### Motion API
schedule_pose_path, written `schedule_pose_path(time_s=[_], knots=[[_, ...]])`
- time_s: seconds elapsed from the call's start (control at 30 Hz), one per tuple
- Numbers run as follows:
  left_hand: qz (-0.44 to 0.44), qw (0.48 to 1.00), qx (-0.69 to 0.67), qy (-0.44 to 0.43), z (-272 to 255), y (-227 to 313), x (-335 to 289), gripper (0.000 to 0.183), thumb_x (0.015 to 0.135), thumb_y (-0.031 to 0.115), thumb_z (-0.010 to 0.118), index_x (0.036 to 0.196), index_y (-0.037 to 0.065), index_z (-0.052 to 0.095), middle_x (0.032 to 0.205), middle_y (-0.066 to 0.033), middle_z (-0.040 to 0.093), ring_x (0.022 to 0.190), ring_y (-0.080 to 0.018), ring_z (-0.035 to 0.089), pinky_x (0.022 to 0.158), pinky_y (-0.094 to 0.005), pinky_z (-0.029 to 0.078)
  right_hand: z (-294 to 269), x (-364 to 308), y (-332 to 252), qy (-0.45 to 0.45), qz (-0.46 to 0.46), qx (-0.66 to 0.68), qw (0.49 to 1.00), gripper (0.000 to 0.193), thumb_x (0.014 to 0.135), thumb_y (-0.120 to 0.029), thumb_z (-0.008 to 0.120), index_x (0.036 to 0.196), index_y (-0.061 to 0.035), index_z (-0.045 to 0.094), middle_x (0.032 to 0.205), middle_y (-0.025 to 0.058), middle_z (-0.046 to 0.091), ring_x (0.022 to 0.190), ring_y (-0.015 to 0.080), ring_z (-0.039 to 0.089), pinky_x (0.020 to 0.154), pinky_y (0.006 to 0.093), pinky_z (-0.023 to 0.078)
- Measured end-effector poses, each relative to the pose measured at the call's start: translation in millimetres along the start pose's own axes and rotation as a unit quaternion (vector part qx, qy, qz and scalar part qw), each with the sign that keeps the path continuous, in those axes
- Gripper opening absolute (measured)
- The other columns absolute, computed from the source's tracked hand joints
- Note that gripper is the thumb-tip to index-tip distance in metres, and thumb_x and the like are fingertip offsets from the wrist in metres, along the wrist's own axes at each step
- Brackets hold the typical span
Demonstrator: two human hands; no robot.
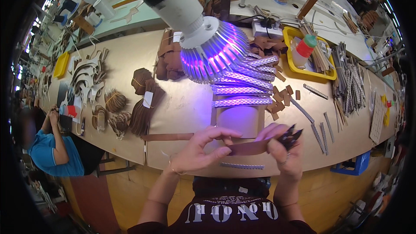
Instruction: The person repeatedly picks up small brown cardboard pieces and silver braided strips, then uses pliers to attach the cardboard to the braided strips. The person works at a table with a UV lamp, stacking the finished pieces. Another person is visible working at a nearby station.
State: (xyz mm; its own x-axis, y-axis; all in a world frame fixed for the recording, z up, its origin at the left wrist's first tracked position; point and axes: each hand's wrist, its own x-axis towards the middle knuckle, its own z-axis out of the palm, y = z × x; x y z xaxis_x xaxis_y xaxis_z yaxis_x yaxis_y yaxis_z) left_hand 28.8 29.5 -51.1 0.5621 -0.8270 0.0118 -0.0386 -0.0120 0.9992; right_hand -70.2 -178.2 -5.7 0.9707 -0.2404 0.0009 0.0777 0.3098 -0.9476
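1. Brown and flat, the strip [250,148] is raised between your hands, above the near edge of the table [186,108].
2. Your left hand [201,151] pinches the strip's left end between thumb and fingers.
3. Your right hand [287,156] closes around its other end, along with a dark pointed tool [294,139], seemingly scissors.
4. You appear to be positioning or checking the strip; the next move likely calls for a steady hold, with the points clear of your fingers.
5. Just beyond, braided strips [242,102] lie in a row beneath the violet-lit lamp [214,54].
6. To their right lie small brown pieces [287,91], then the yellow tray [318,75].
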Motion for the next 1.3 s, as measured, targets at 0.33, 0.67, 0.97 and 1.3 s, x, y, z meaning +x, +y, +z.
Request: schedule_pose_path(time_s=[0.33,0.67,0.97,1.3], knots=[[-0.103,0.959,-0.212,0.159,-15.4,-27.2,22.4,0.029,0.089,0.003,0.065,0.116,-0.003,0.055,0.100,-0.0082,0.065,0.084,-0.0116,0.063,0.079,-0.0249,0.051,-55.5,14.3,47.5,0.177,0.073,-0.138,0.972,0.018,0.089,-0.019,0.068,0.086,-0.0016,0.067,0.072,-0.0009,0.065,0.056,0.0004,0.040,0.051,0.0186,0.029],[-0.127,0.913,-0.285,0.261,6.6,-39.4,14.4,0.030,0.088,0.001,0.065,0.115,-0.004,0.052,0.094,-0.0092,0.067,0.082,-0.0135,0.066,0.075,-0.0239,0.051,-61.5,8.0,67.3,0.224,0.107,-0.117,0.962,0.018,0.092,-0.018,0.064,0.083,-0.0025,0.062,0.070,0.0036,0.063,0.050,0.0027,0.036,0.048,0.0204,0.029],[-0.136,0.903,-0.175,0.368,28.3,-48.4,18.8,0.032,0.083,0.000,0.069,0.111,-0.001,0.054,0.095,-0.0033,0.057,0.085,-0.0089,0.055,0.079,-0.0221,0.046,-70.1,2.1,87.4,0.217,0.054,-0.328,0.918,0.031,0.083,-0.025,0.075,0.095,0.0024,0.066,0.082,0.0064,0.066,0.070,0.0126,0.057,0.062,0.0264,0.046],[-0.061,0.893,-0.249,0.369,19.1,-65.7,8.1,0.018,0.096,0.011,0.055,0.113,0.003,0.056,0.106,-0.0043,0.057,0.081,-0.0071,0.050,0.066,-0.0222,0.039,-225.3,-48.7,31.6,0.490,0.049,-0.568,0.659,0.024,0.083,-0.021,0.071,0.100,-0.0047,0.067,0.101,0.0119,0.062,0.093,0.0286,0.063,0.080,0.0383,0.049]])
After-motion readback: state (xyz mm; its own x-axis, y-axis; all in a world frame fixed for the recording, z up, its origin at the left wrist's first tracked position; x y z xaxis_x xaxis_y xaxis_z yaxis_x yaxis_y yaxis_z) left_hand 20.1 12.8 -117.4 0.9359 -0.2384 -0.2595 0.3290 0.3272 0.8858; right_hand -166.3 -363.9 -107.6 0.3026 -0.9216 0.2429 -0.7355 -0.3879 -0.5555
